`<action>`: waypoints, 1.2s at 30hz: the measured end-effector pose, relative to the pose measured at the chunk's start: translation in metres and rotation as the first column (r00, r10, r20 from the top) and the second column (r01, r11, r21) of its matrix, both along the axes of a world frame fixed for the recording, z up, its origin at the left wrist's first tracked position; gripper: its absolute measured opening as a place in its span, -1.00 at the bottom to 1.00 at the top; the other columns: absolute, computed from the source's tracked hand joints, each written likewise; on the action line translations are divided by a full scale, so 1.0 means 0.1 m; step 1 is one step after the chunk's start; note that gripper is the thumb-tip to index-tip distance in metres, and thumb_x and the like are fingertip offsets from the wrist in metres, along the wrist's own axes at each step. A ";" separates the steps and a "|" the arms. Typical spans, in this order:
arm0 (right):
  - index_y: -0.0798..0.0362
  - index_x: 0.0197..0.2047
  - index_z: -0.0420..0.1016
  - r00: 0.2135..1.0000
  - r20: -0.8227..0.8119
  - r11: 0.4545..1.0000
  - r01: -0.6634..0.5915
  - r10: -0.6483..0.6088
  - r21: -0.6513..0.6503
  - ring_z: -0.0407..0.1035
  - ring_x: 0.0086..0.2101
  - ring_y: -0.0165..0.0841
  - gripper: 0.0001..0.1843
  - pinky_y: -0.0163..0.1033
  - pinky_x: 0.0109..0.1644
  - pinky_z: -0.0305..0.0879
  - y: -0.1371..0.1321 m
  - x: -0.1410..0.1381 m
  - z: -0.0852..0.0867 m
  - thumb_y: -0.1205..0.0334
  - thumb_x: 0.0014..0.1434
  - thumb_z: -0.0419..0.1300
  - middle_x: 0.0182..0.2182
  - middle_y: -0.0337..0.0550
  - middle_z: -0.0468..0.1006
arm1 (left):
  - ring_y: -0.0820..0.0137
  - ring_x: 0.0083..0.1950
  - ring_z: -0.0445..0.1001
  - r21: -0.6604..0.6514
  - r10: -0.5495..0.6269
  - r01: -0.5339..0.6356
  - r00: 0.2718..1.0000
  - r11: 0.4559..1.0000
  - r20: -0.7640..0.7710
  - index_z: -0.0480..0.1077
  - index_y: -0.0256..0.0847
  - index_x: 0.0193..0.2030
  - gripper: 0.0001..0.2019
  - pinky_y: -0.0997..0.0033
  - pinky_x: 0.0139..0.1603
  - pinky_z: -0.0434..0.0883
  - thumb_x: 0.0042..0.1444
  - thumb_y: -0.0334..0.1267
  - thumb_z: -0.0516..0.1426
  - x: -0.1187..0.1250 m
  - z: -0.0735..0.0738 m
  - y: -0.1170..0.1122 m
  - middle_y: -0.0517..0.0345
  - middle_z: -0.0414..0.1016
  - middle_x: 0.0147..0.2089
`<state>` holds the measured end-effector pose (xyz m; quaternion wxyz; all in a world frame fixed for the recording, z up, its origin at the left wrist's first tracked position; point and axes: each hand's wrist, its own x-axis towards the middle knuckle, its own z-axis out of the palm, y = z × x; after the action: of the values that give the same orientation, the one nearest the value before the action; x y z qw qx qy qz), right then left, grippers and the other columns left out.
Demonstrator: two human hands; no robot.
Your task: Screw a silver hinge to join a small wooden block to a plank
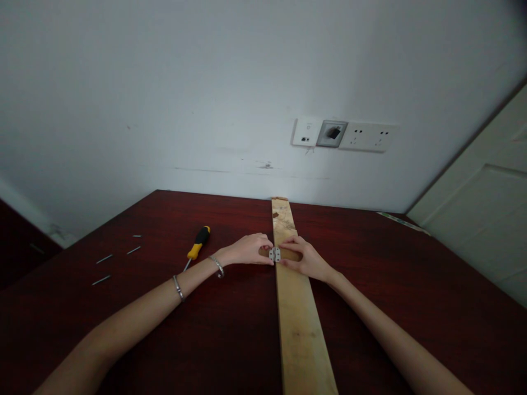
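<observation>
i have the left hand (247,249), finger and thumb slightly parted, holding the hinge (274,254) at the left edge of the plank (299,323). the right hand (309,259) curls half open at the hinge's other side; i can't tell whether it grips. a screwdriver (199,243) lies further left.

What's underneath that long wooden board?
The dark red table shows on both sides of the board; the patch directly beneath, and the board's underside, are covered and can't be seen.
</observation>
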<state>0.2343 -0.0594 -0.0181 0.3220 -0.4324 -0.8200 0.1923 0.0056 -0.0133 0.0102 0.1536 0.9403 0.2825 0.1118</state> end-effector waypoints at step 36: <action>0.02 -0.13 0.57 1.000 -0.015 0.999 -0.008 0.009 0.032 0.37 -0.11 -0.23 -0.72 -0.08 0.05 0.34 0.02 -0.02 -0.05 0.13 0.06 0.32 -0.16 -0.07 0.43 | 0.31 -0.12 0.38 -0.013 -0.014 0.013 1.000 1.000 -0.024 0.46 -0.20 -0.10 -0.62 0.41 -0.15 0.29 0.02 -0.01 0.26 -0.01 0.00 0.00 0.10 0.39 -0.16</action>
<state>0.2321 -0.0571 -0.0229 0.3342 -0.4222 -0.8223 0.1840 0.0047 -0.0130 0.0098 0.1570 0.9424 0.2787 0.0975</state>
